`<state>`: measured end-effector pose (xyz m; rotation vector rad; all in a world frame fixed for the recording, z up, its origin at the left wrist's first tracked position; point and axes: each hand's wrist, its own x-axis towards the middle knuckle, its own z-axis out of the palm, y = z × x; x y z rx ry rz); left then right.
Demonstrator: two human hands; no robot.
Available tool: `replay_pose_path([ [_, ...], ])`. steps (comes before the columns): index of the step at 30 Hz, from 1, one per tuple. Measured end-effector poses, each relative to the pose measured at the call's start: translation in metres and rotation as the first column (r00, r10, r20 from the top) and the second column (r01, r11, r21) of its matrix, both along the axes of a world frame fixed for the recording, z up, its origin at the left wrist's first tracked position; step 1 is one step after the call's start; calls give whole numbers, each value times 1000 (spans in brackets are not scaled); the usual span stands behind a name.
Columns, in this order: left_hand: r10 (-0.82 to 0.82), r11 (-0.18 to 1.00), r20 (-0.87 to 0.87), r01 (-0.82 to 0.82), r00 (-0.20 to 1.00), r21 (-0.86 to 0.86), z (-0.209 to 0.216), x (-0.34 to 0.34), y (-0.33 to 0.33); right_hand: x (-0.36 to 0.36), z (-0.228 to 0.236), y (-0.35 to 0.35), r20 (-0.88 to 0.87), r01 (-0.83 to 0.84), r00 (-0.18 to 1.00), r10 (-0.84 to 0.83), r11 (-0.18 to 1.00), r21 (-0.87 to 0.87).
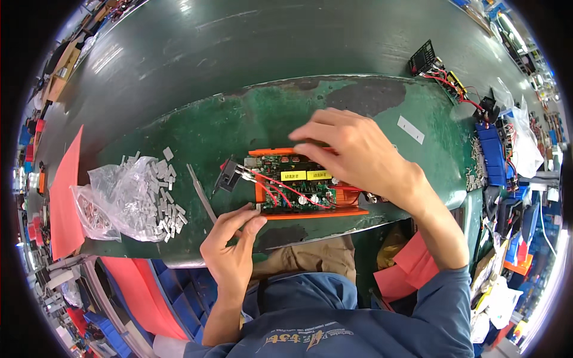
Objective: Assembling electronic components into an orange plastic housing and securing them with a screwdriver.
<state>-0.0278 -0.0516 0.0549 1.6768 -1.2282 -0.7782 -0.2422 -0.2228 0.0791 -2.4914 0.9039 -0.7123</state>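
An orange open housing (316, 214) lies in front of me with a green circuit board (280, 192) inside it. Two yellow blocks (306, 175) and red wires (298, 194) show on the board. At the housing's near left corner, my left hand (230, 244) is closed, thumb and forefinger gripping the wall; a small grey piece (258, 207) shows by the fingertips. My right hand (352, 146) hovers over the far edge, thumb and fingers apart, hiding part of the board. A black socket (227, 175) on wires sticks out left of the housing.
Left of the housing, a clear plastic bag (128, 194) spills many small grey pieces (170, 215). A slim metal tool (202, 194) lies between. A white strip (410, 130) and another wired assembly (447, 80) sit at the right. Blue parts (490, 152) crowd the right edge.
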Motion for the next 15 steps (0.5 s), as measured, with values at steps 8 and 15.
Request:
replay_pose_path([
  [8, 51, 999, 19, -50, 999, -21, -7, 1, 2, 65, -17, -23, 37, -335, 942, 334, 942, 36],
  [15, 29, 1000, 5, -29, 1000, 6, -6, 2, 4, 80, -29, -37, 54, -471, 879, 474, 845, 253],
])
